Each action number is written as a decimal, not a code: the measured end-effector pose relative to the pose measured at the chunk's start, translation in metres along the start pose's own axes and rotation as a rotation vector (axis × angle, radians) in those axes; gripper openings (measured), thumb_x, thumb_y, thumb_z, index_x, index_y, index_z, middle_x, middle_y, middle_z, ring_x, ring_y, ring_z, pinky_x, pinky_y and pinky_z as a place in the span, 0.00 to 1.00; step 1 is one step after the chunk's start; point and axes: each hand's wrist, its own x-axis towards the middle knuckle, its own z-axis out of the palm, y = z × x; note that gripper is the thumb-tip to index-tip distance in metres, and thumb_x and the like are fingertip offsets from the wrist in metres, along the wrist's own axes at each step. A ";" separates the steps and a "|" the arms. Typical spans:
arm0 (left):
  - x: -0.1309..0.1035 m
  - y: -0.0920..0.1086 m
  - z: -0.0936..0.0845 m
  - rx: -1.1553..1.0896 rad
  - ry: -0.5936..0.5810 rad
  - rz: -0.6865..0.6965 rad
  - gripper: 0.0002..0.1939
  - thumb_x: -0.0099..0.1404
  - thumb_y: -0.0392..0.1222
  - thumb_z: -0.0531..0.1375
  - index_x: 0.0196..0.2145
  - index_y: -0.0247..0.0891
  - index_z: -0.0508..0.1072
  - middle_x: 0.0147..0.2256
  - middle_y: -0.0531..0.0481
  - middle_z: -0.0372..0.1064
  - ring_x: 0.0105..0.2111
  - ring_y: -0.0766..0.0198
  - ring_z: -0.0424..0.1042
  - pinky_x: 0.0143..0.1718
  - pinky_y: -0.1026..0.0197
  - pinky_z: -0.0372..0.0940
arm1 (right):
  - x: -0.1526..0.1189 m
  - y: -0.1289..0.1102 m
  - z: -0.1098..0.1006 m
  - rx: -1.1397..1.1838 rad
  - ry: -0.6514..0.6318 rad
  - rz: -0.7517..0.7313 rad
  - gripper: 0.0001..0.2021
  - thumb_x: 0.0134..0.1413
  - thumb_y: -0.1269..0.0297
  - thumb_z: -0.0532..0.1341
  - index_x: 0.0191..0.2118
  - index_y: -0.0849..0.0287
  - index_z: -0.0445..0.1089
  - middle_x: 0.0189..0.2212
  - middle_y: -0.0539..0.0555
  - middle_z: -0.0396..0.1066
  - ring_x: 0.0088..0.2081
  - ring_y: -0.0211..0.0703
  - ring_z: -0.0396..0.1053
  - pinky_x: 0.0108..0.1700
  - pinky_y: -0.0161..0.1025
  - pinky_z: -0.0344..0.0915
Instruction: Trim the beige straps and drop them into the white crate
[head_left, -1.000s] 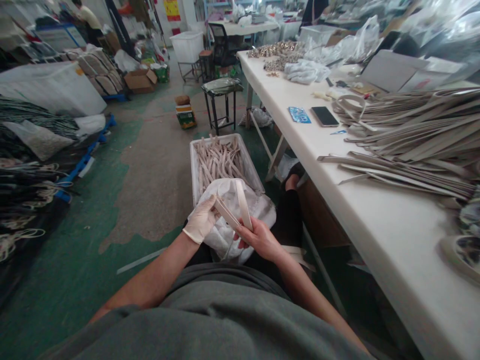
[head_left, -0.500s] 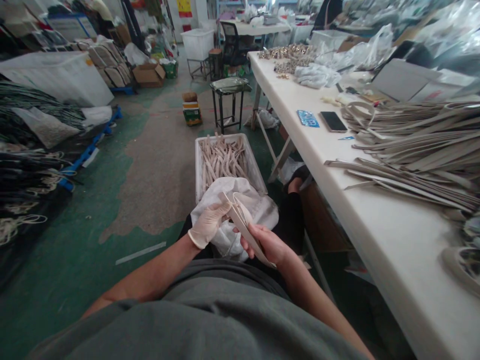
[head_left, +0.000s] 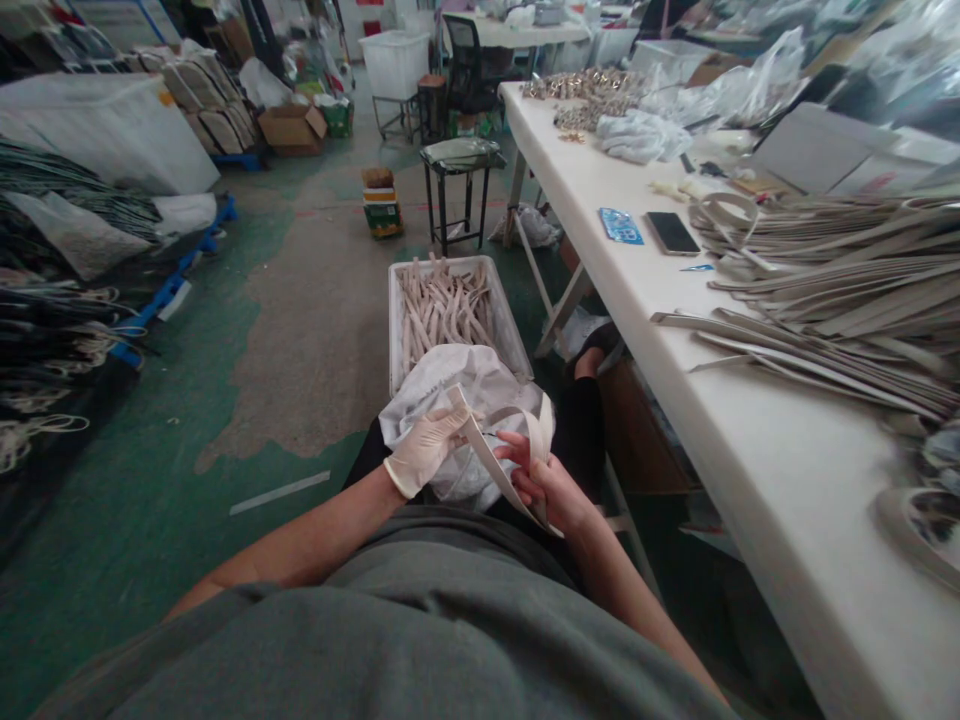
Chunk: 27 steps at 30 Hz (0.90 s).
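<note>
A long beige strap (head_left: pixel 489 458) is stretched between my hands above my lap, bent into a loop on the right. My left hand (head_left: pixel 429 450), in a pale glove, pinches it near one end. Bare, my right hand (head_left: pixel 551 488) grips the looped part, with some fingers spread toward the middle. Under both hands a white cloth-like bag (head_left: pixel 442 375) covers my lap. Just beyond it stands a white plastic bin (head_left: pixel 517 335) holding many beige strap pieces (head_left: pixel 446 305).
On my right runs a long white table (head_left: pixel 622 300) with a pile of beige straps (head_left: pixel 847 270), a phone (head_left: pixel 671 234) and a blue packet (head_left: pixel 620 226). A black stool (head_left: pixel 463 160) stands beyond the bin. Black cords lie on a blue pallet (head_left: pixel 176 285) at left.
My right hand has moved right and slightly down, pulling a loop of the strap away from my left hand. My left hand keeps its pinch in nearly the same place.
</note>
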 end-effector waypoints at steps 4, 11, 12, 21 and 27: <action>0.004 0.009 -0.002 -0.011 0.057 0.046 0.12 0.51 0.44 0.73 0.27 0.32 0.79 0.28 0.47 0.76 0.29 0.66 0.72 0.34 0.64 0.66 | -0.022 0.000 -0.008 -0.362 -0.107 0.030 0.17 0.44 0.53 0.70 0.36 0.60 0.78 0.21 0.49 0.70 0.23 0.39 0.65 0.26 0.35 0.62; -0.010 -0.011 0.011 -0.019 0.000 0.011 0.17 0.47 0.50 0.74 0.28 0.34 0.80 0.32 0.44 0.78 0.34 0.60 0.74 0.38 0.61 0.69 | -0.040 -0.009 0.005 -0.482 0.171 -0.057 0.17 0.49 0.49 0.66 0.24 0.60 0.73 0.18 0.52 0.71 0.22 0.42 0.67 0.25 0.37 0.63; -0.013 -0.015 0.016 -0.006 -0.036 -0.006 0.18 0.47 0.51 0.74 0.28 0.34 0.81 0.32 0.43 0.78 0.34 0.60 0.74 0.38 0.60 0.69 | -0.035 -0.014 0.011 -0.464 0.202 -0.081 0.17 0.49 0.49 0.66 0.24 0.59 0.73 0.18 0.52 0.71 0.22 0.42 0.67 0.25 0.37 0.64; -0.037 0.086 -0.014 0.340 0.105 0.540 0.10 0.49 0.43 0.74 0.30 0.39 0.83 0.35 0.49 0.78 0.41 0.58 0.73 0.44 0.62 0.67 | 0.013 -0.063 0.059 -0.424 -0.131 -0.206 0.15 0.50 0.51 0.65 0.28 0.59 0.74 0.23 0.51 0.72 0.26 0.41 0.68 0.29 0.36 0.65; -0.057 0.102 -0.060 0.154 0.256 0.562 0.12 0.47 0.40 0.74 0.31 0.37 0.82 0.26 0.52 0.75 0.25 0.69 0.68 0.27 0.67 0.64 | 0.019 -0.053 0.075 -0.472 -0.242 -0.190 0.15 0.55 0.52 0.62 0.27 0.60 0.72 0.21 0.50 0.69 0.24 0.38 0.64 0.26 0.34 0.61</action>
